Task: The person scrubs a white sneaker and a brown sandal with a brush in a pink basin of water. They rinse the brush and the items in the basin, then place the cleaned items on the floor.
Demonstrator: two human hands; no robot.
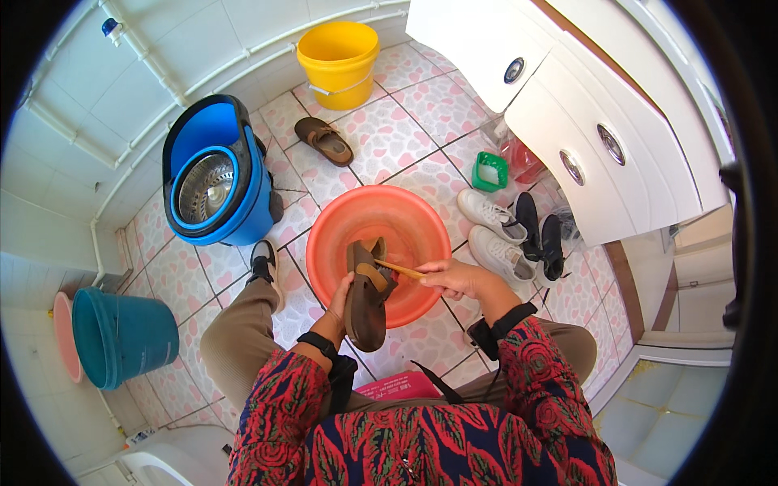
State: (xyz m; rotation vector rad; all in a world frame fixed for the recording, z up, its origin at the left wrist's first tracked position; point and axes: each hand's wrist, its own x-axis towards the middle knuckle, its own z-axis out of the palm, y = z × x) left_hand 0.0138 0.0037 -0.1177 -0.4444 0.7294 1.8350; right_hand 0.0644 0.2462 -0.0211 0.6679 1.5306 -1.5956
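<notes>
My left hand point(340, 299) grips the side of a brown clog-style shoe point(366, 310), tilted over the near side of an orange-red plastic basin point(317, 246). My right hand point(456, 278) is shut on the thin wooden handle of a brush point(401, 268). The brush's dark bristles seem to lie against the shoe's strap and opening, partly hidden by the shoe. On the floor beyond the basin lies a second brown clog point(325, 141) of similar look.
White sneakers point(492, 212), black shoes point(529, 225) and a green plastic container point(490, 172) stand to the right, before a white cabinet point(608, 140). A blue mop bucket point(246, 209) and a teal bucket point(143, 334) are left. A yellow bucket point(338, 76) stands by the far wall.
</notes>
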